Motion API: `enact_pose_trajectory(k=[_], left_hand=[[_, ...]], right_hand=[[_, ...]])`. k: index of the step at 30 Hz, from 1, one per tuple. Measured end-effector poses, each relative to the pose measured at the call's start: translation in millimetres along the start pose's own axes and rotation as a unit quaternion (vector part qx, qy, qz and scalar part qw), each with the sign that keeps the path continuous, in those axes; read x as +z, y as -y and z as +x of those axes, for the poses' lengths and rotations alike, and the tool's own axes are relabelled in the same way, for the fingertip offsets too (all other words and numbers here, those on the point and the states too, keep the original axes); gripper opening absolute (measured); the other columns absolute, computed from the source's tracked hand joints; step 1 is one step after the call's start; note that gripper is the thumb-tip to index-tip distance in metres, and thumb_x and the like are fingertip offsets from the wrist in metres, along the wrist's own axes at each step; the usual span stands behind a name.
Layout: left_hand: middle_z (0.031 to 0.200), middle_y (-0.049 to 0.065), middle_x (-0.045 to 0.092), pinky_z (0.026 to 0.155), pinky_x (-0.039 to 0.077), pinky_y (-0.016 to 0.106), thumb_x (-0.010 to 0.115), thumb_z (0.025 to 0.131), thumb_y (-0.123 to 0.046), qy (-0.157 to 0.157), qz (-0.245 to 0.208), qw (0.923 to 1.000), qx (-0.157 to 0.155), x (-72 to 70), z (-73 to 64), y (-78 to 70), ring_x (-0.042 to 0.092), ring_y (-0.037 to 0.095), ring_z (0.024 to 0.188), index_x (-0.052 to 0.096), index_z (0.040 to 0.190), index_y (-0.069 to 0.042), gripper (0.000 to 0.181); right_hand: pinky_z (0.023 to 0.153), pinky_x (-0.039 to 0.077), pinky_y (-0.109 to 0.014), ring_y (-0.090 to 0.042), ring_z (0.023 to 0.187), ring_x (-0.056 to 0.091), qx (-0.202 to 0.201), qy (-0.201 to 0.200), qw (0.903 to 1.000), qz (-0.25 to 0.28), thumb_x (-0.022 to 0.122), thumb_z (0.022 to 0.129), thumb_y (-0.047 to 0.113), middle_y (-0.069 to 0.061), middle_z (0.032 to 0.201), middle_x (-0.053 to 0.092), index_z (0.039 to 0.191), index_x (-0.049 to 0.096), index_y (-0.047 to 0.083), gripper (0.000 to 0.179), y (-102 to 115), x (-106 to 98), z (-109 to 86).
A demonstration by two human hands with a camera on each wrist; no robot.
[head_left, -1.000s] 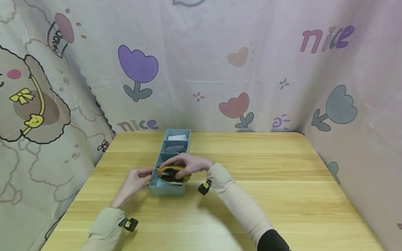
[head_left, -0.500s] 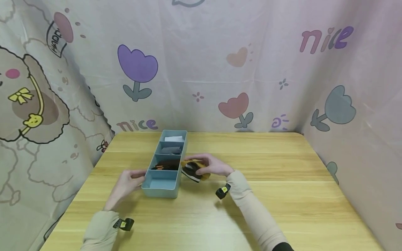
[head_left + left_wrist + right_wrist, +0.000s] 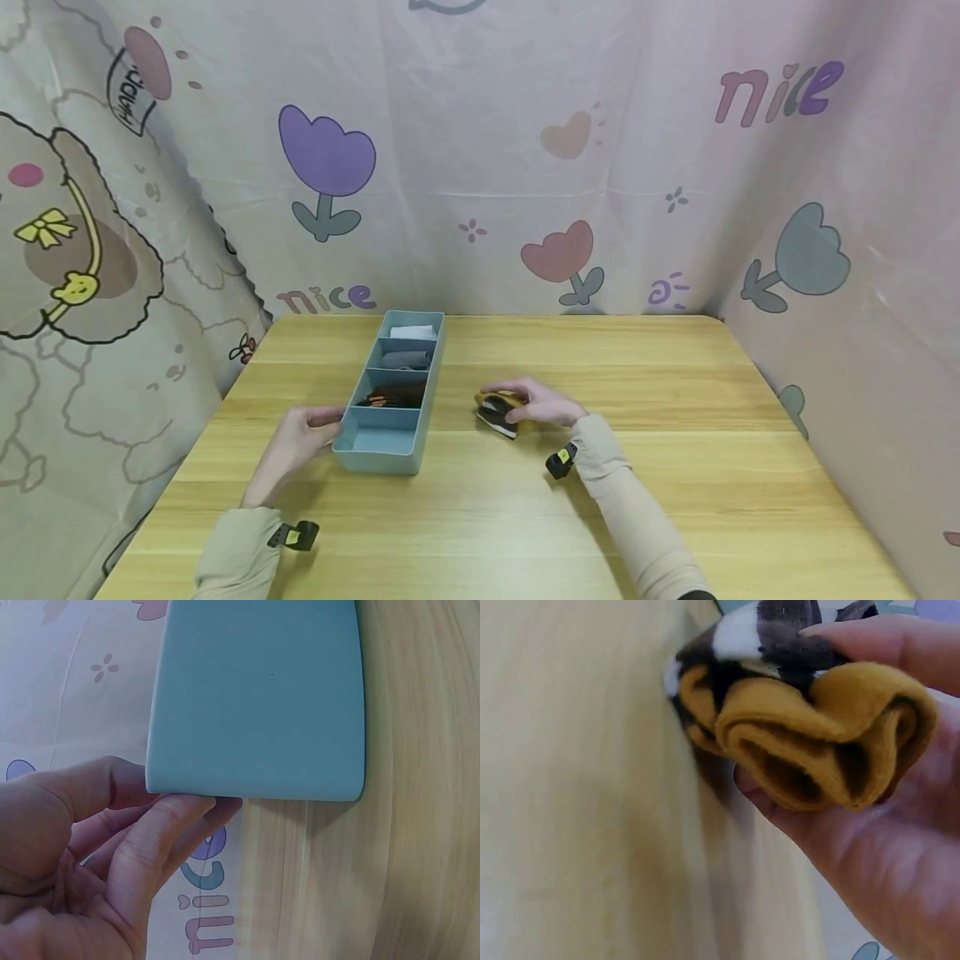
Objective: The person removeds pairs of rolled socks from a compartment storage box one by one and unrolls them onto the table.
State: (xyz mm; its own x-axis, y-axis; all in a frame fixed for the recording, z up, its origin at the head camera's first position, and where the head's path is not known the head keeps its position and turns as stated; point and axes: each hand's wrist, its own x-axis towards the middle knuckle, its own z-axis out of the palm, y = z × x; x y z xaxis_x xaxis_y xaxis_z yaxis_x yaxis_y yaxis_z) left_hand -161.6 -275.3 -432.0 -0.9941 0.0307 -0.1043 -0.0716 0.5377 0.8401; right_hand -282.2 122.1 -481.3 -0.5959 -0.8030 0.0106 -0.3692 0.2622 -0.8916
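Observation:
A long light-blue organizer box (image 3: 375, 462) with several compartments lies on the left of the table. My left hand (image 3: 297, 442) holds its left side near the front corner. In the left wrist view, one finger reaches the rim of the box (image 3: 262, 697) while other fingertips rest against the outer side wall. To the right of the box, my right hand (image 3: 547, 406) pinches a rolled-up pair of socks (image 3: 495, 414) low over the table. The socks (image 3: 817, 727) are mustard with dark brown and white patterning. Their folded mustard end faces the right wrist camera.
Inside the box are a white rolled cloth (image 3: 412, 332), a grey rolled cloth (image 3: 406, 360) and a dark brown bundle with orange marks (image 3: 397, 395). The front compartment shows its bare floor. A printed curtain (image 3: 480, 167) hangs behind the wooden table (image 3: 637, 375).
My right hand has lifted the rolled socks out of the box's front compartment and carried them right. The box has shifted slightly left, with my left hand still at its side.

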Motion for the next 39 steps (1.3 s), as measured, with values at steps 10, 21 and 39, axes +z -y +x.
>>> enact_pose_trajectory(k=[10,21,39], left_hand=[[0.132,0.031,0.061,0.086,0.06,0.045,0.064,0.095,-0.007,-0.075,0.105,0.99,0.058,6.8,-8.1,-13.0,0.064,0.046,0.117,0.06,0.131,0.01,0.04],[0.099,0.015,0.073,0.076,0.059,0.037,0.075,0.077,0.011,-0.165,0.086,0.9274,0.325,103.0,-15.6,-81.5,0.07,0.028,0.086,0.072,0.111,0.005,0.035],[0.121,0.024,0.049,0.079,0.054,0.023,0.062,0.08,0.011,-0.027,-0.03,0.9868,0.157,204.1,53.1,-67.9,0.06,0.025,0.093,0.054,0.131,0.006,0.052]], right_hand=[[0.1,0.046,-0.028,-0.024,0.12,0.054,0.015,-0.009,0.9998,-0.005,0.058,0.089,0.003,-0.019,0.152,0.05,0.153,0.042,0.007,0.066,-7.5,0.2,-3.5],[0.114,0.039,-0.04,-0.036,0.14,0.043,0.036,-0.032,0.9969,0.062,0.059,0.095,0.008,-0.018,0.16,0.038,0.155,0.037,0.01,0.064,-14.3,7.7,-8.4],[0.095,0.053,-0.028,-0.017,0.117,0.061,0.045,-0.142,0.9776,0.149,0.071,0.09,0.007,-0.024,0.137,0.059,0.134,0.055,-0.002,0.048,-25.2,15.0,-16.9]])
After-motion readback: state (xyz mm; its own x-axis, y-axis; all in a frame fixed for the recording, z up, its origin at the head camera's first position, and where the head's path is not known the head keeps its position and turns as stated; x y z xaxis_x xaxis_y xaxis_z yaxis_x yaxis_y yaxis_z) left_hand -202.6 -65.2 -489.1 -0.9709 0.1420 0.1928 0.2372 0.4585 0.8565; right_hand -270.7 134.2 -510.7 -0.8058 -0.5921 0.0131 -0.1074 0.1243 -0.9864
